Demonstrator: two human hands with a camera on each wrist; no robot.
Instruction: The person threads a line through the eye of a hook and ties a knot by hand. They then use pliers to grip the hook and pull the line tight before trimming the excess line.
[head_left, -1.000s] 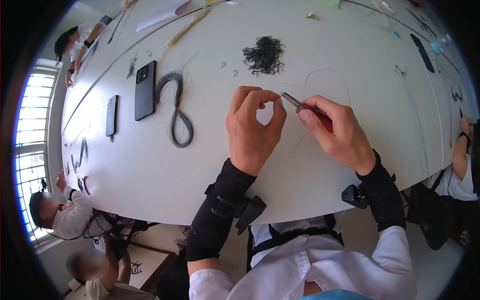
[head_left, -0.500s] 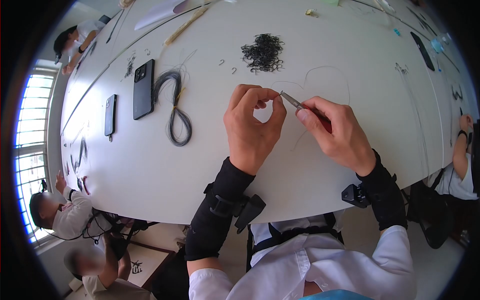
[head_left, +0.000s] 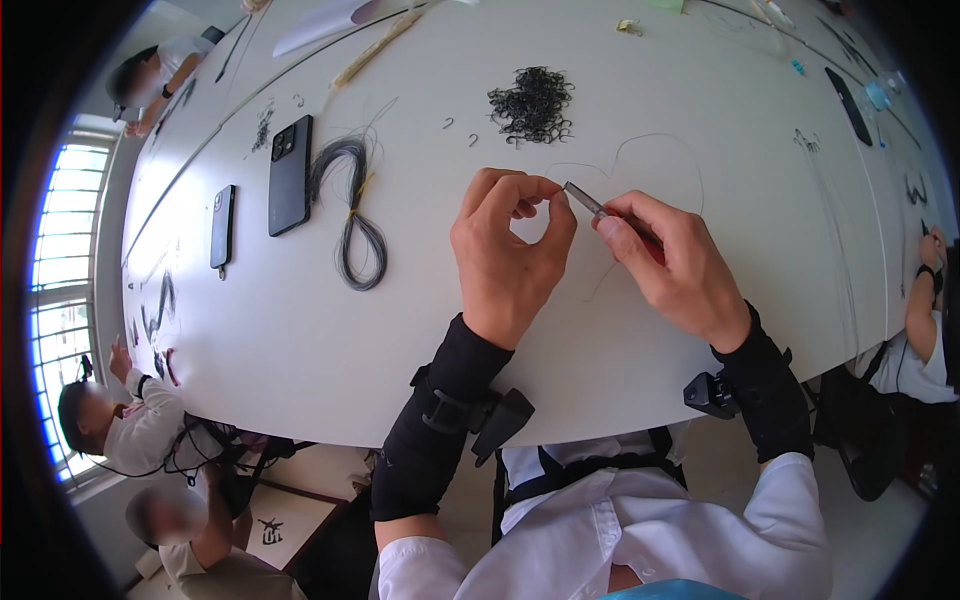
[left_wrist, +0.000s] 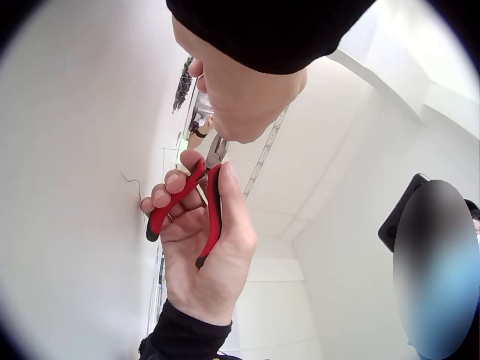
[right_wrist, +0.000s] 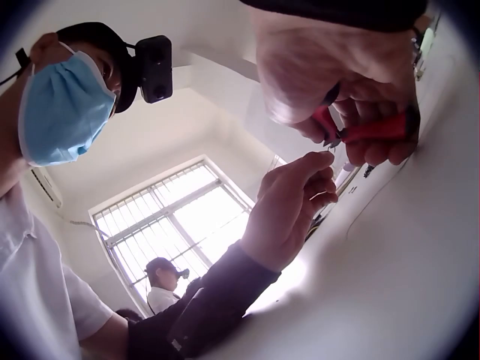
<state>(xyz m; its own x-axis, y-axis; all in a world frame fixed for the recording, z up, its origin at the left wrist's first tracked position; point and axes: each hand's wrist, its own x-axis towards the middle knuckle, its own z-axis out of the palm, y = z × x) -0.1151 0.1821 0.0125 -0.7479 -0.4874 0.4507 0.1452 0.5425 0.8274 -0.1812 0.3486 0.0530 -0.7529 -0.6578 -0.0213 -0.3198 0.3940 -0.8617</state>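
The left hand (head_left: 513,255) pinches a tiny item between thumb and index fingertip; a thin wire loop (head_left: 703,180) lies or hangs behind the hands. The right hand (head_left: 682,262) grips pliers (head_left: 583,199), their metal tips at the left fingertips. In the left wrist view the pliers' red handles (left_wrist: 215,210) lie in the right hand (left_wrist: 206,262), somewhat spread. The right wrist view has the left hand (right_wrist: 281,210) just below the pliers' tips, with a small wire end between them. The pinched item is too small to make out fully.
On the white table (head_left: 330,370) lie a heap of small dark hooks (head_left: 531,105), two loose hooks, a tied coil of dark wire (head_left: 358,215), a large phone (head_left: 290,176) and a smaller phone (head_left: 222,230). Other people sit around the table.
Both hands hold nearly the same pose and place. In the head view the pliers have rolled slightly, with less of the red handle showing; the whole view has shifted a little.
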